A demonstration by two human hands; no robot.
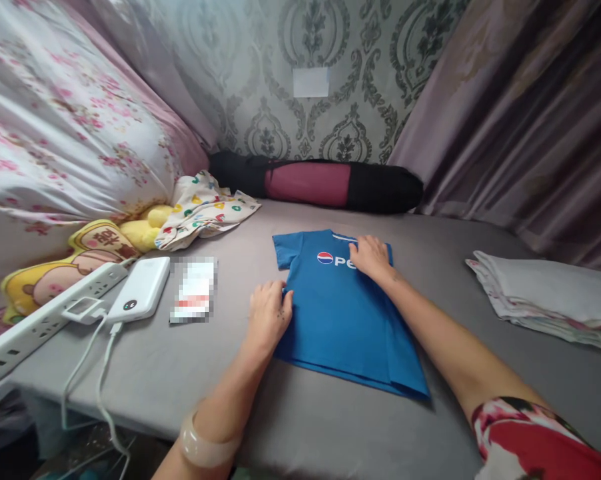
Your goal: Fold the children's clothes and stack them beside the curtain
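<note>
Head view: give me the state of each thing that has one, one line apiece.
Blue T-shirt: laid out, printed side up
Left hand: at the shirt's edge; grip unclear
Right hand: on the shirt, partly covering the print
Power bank: lying flat, cable plugged in
Power strip: charger plugged in
White cloth stack: folded
Patterned cloth: crumpled
Long bag: lying lengthwise

The left forearm point(238, 393) is slanting forward and inward, and the left hand point(268, 316) is facing palm down, its fingers point(265, 288) bending and its thumb standing apart. The right forearm point(450, 333) is stretching farther forward, the right hand point(373, 256) lying palm down, fingers bending.
</note>
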